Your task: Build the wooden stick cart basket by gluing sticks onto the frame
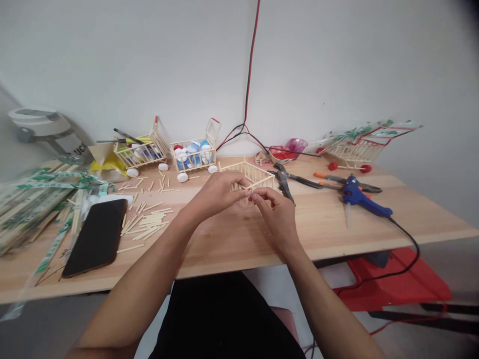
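Note:
My left hand (pixel 217 194) and my right hand (pixel 275 214) meet above the wooden table (pixel 239 239), their fingertips pinching a thin wooden stick (pixel 247 188) from either side. Just behind the fingers stands a small open frame of glued wooden sticks (pixel 250 174), partly hidden by my hands. Black-handled pliers (pixel 283 182) lie close to the right of my right fingers. Loose sticks (pixel 145 225) are scattered to the left of my left hand.
Two stick carts with bottle-cap wheels (pixel 193 155) stand at the back left, one holding blue and white caps. A blue glue gun (pixel 357 195), orange-handled pliers (pixel 329 180), a black phone (pixel 95 237) and wrapped stick bundles (pixel 33 199) lie around. Its cable trails toward a red stool (pixel 392 279).

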`<action>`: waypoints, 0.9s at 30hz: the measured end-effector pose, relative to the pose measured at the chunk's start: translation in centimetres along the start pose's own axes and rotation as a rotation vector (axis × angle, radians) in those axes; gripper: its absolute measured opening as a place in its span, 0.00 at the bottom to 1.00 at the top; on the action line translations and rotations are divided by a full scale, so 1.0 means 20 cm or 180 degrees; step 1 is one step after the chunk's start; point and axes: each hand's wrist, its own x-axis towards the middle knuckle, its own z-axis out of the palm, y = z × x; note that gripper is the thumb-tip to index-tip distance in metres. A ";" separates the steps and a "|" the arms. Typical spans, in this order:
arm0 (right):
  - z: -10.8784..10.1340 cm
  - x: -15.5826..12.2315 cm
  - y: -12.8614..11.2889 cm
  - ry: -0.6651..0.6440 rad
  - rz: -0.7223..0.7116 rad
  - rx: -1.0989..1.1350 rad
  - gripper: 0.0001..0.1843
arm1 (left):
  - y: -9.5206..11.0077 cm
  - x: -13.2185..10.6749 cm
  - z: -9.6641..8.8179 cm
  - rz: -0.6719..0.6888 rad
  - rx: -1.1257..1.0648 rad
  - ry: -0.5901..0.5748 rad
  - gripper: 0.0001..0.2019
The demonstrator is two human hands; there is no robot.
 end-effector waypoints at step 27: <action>0.06 0.01 -0.03 -0.0048 0.0055 0.0264 0.10 | 0.09 -0.24 0.39 -0.2646 -0.5267 0.1713 0.06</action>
